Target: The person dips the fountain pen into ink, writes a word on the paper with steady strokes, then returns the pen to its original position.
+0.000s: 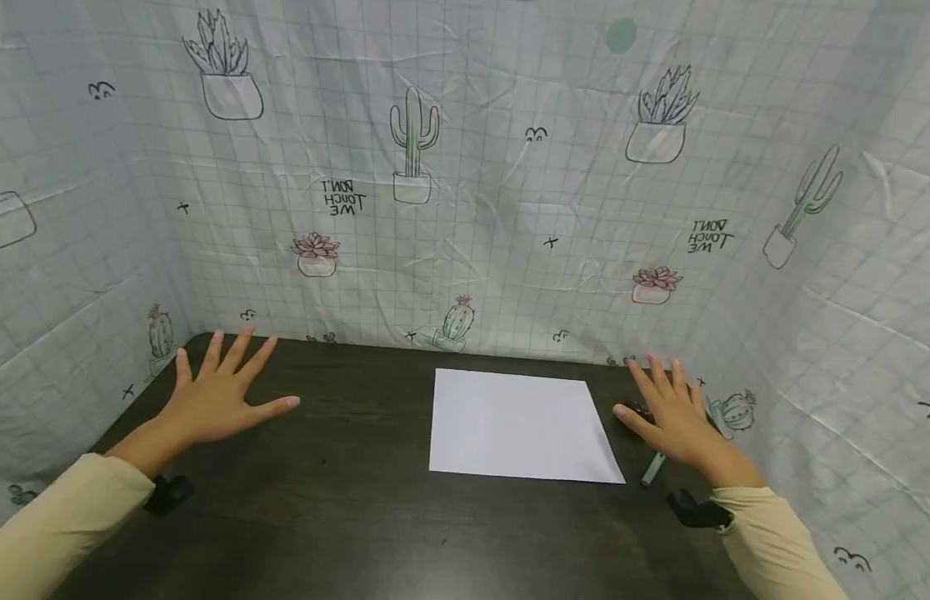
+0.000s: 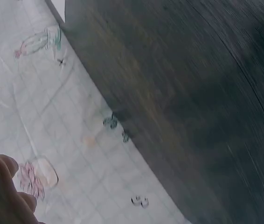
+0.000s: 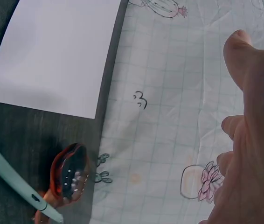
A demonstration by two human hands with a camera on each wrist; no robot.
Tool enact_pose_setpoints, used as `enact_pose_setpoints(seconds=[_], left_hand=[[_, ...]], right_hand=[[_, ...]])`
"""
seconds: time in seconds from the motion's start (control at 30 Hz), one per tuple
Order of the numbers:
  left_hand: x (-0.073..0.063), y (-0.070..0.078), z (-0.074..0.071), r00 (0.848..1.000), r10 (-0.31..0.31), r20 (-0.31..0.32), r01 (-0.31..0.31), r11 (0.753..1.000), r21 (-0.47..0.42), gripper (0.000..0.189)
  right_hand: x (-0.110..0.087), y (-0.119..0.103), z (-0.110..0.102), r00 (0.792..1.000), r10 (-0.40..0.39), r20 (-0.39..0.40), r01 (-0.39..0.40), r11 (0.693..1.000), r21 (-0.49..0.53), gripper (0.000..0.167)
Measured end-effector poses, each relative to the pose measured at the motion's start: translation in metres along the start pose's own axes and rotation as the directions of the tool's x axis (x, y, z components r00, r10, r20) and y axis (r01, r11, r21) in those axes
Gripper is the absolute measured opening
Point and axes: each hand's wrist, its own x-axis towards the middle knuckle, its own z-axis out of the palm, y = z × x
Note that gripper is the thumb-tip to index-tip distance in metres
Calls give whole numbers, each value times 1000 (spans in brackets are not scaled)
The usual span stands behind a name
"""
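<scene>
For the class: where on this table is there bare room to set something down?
A broad free patch of table lies between the left hand and the white sheet. Another stretches along the near side, in front of the sheet. Crowded: right of the sheet, where a green pen and a reddish-brown object lie near the right hand.

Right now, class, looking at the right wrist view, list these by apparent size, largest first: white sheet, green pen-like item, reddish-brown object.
1. White sheet: clearly largest, even cropped by the picture's top edge.
2. Unranked: the green pen-like item looks longer, the reddish-brown object broader; overall they are too close to call.
</scene>
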Motion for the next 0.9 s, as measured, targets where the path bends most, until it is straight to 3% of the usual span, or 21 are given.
enact_pose_setpoints(seconds=[0.47, 0.9], left_hand=[[44, 57, 44, 991, 119, 65, -114, 991, -76, 102], [80, 115, 88, 976, 189, 112, -176, 977, -117, 99]], right_hand=[[-23, 35, 10, 994, 110, 8, -110, 990, 83, 81], [-56, 71, 38, 987, 158, -5, -155, 976, 151, 78]])
